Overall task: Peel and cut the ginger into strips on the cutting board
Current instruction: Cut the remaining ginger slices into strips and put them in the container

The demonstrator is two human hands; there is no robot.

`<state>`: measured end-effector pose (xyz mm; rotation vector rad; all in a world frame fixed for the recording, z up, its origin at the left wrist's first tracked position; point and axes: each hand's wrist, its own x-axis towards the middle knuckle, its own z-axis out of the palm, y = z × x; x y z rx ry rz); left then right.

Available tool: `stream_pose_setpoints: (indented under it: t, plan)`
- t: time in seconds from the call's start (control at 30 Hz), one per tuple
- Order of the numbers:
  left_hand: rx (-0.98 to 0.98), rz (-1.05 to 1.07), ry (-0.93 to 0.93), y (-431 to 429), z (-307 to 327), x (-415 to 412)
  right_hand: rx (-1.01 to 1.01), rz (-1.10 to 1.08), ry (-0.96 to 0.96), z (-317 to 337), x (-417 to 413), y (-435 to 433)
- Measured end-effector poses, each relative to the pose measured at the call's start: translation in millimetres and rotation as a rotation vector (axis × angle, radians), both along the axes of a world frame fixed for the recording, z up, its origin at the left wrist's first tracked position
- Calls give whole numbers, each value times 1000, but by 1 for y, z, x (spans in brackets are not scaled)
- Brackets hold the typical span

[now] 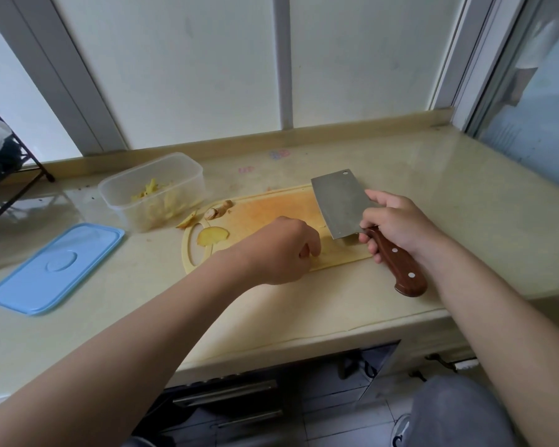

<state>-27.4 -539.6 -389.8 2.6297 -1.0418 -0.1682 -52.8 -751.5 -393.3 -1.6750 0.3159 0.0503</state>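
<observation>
**Steel cleaver lifted, fingers pinched at the board's near edge**

Steel and red-brown wood fill my right hand [397, 224]: it is closed round the riveted handle of the cleaver [344, 204], whose broad, dull rectangular blade lies tilted above the right part of the cutting board [288, 204], its long axis running from the near right toward the far left, with the hanging hole at the far corner. The board is a pale yellow plastic slab stained orange across the middle, with a looped handle cutout at its left end. My left hand [281, 250] is curled knuckles-up at the board's near edge, fingertips drawn together and pressed down; I cannot tell what, if anything, is pinched beneath them.

A flat, oval ginger slice [213, 235] with smooth yellow flesh lies on the handle loop, just left of my left hand. A knobbly unpeeled ginger piece [218, 209] sits at the board's far left corner, its length pointing far-right, and a curved peel scrap [186, 221] rests beside it on the glossy beige tabletop [433, 175]. Further left stand a translucent plastic tub [152, 188] holding yellow ginger strips and its flat blue lid [57, 267].
</observation>
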Motion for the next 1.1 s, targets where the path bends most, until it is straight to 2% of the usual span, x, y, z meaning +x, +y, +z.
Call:
stream_pose_setpoints:
  t: [0.2,0.4,0.7,0.87,1.1]
  plan:
    - [25,-24,-94,-2,-6,2,-19,-9,12,-2,3,2]
    - [-4,46,-85,4,-5,10,-37,-41,14,-1,4,-4]
    - [-58,274,-163,18,-15,29,-301,19,57,6,-14,-17]
    - [-86,323,-130,8,-14,26,-357,107,84,-3,-15,9]
    - [-238,413,-5,8,-9,28,-379,133,42,-6,-20,38]
